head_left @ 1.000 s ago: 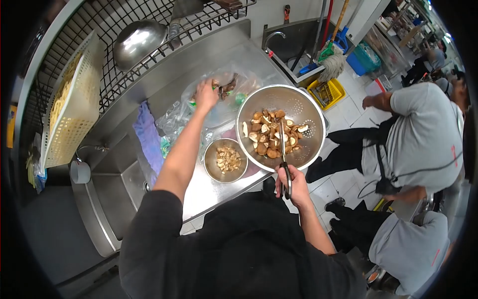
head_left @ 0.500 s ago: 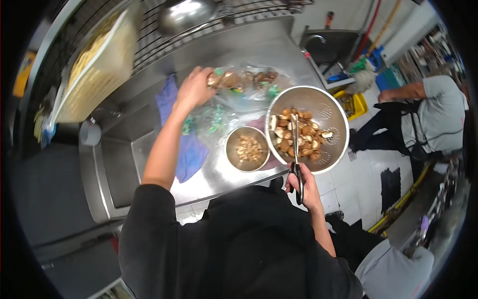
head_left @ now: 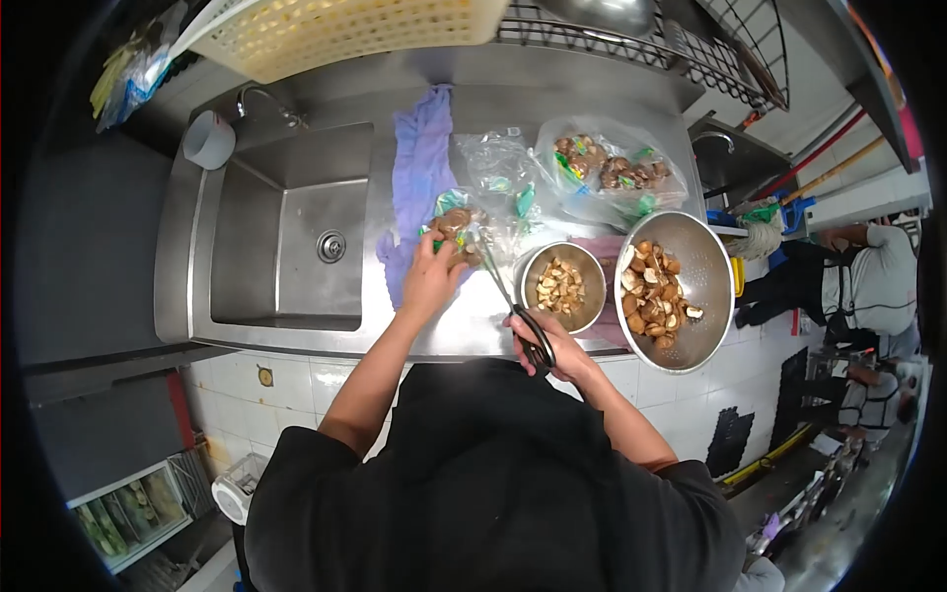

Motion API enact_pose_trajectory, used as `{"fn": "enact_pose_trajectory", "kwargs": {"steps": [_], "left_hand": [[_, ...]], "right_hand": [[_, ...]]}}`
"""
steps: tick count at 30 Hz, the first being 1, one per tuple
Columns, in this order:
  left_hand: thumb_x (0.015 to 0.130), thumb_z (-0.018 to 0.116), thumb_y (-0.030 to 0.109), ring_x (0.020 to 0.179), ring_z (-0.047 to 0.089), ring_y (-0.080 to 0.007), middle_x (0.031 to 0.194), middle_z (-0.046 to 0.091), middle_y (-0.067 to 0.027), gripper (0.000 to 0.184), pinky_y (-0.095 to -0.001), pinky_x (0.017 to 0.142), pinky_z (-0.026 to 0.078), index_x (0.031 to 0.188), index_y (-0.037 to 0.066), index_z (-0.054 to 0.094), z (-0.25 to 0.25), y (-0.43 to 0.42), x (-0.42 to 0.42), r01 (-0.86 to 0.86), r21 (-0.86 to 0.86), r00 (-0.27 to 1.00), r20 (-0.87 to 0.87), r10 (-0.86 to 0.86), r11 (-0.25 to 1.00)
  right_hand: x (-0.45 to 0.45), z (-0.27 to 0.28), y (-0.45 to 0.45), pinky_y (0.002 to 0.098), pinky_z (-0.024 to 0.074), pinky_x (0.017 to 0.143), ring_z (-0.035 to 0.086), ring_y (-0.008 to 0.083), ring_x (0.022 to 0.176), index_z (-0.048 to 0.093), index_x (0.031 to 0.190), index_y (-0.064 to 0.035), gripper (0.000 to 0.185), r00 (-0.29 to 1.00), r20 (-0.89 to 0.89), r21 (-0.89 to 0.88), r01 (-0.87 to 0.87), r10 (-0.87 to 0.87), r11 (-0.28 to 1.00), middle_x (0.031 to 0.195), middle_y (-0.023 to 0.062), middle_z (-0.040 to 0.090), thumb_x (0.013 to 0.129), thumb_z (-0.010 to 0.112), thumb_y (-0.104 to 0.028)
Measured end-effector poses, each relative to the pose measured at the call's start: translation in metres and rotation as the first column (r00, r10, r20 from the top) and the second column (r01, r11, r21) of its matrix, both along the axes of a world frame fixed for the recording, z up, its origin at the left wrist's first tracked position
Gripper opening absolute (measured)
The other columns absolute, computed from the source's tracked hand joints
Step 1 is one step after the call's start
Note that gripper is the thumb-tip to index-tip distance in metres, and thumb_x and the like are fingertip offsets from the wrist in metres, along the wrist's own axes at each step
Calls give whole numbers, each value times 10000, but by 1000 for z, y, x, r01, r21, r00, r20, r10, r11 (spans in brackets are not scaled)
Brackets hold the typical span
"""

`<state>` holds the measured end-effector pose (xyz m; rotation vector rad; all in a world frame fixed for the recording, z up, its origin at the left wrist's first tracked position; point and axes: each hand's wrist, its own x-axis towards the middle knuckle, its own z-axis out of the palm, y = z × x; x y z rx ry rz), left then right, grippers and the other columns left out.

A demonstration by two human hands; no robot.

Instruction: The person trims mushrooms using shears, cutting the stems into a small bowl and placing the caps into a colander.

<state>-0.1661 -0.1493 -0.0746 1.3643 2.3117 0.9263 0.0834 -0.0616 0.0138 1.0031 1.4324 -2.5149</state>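
My left hand (head_left: 432, 274) grips a clear plastic bag of brown mushrooms (head_left: 457, 225) on the steel counter, over the edge of a purple cloth (head_left: 422, 148). My right hand (head_left: 554, 347) holds black-handled scissors (head_left: 534, 340), their blades pointing at the bag's right side. Whether the blades touch the plastic I cannot tell. Right of the scissors stands a small steel bowl (head_left: 598, 286) with pale mushroom pieces (head_left: 560, 284). Beyond it, a large steel colander (head_left: 712, 286) holds cut brown mushrooms (head_left: 653, 296).
A large clear bag (head_left: 612, 202) with more packed mushrooms lies behind the bowl, beside crumpled empty packaging (head_left: 498, 163). To the left is a sink (head_left: 247, 252) with a white container (head_left: 209, 140) on its corner. A cream basket (head_left: 345, 35) hangs above; another person (head_left: 878, 276) stands at the right.
My left hand has brought a mushroom bag from the back of the counter towards me. The scissors have moved from over the colander to the bag. The view has swung left.
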Motion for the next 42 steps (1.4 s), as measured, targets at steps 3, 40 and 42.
{"fn": "enact_pose_trajectory", "kwargs": {"steps": [3, 40, 42], "left_hand": [[832, 805, 144, 1110, 591, -385, 1245, 508, -142, 398, -448, 897, 524, 1172, 48, 622, -15, -5, -10, 16, 114, 994, 103, -28, 993], [829, 811, 282, 1018, 548, -352, 1100, 555, -120, 364, -478, 836, 499, 1057, 73, 620, 24, 4, -64, 244, 45, 959, -156, -235, 969], [853, 782, 284, 1020, 536, -353, 1106, 559, -127, 339, -490, 833, 503, 1063, 64, 633, 25, 12, -63, 217, 98, 957, -219, -192, 971]], "right_hand": [[-27, -14, -18, 255, 402, 408, 534, 124, 479, 568, 1187, 30, 685, 996, 58, -93, 67, -62, 993, 657, 40, 551, 962, 637, -613], [-143, 3, 37, 352, 526, 625, 664, 212, 706, 578, 1254, -1, 503, 877, -4, 693, 349, -481, 631, 828, 78, 682, 836, 818, -147], [-147, -59, 34, 425, 552, 738, 716, 341, 802, 568, 1255, 17, 540, 891, 58, 932, 114, -451, 344, 895, 180, 724, 801, 805, -153]]}}
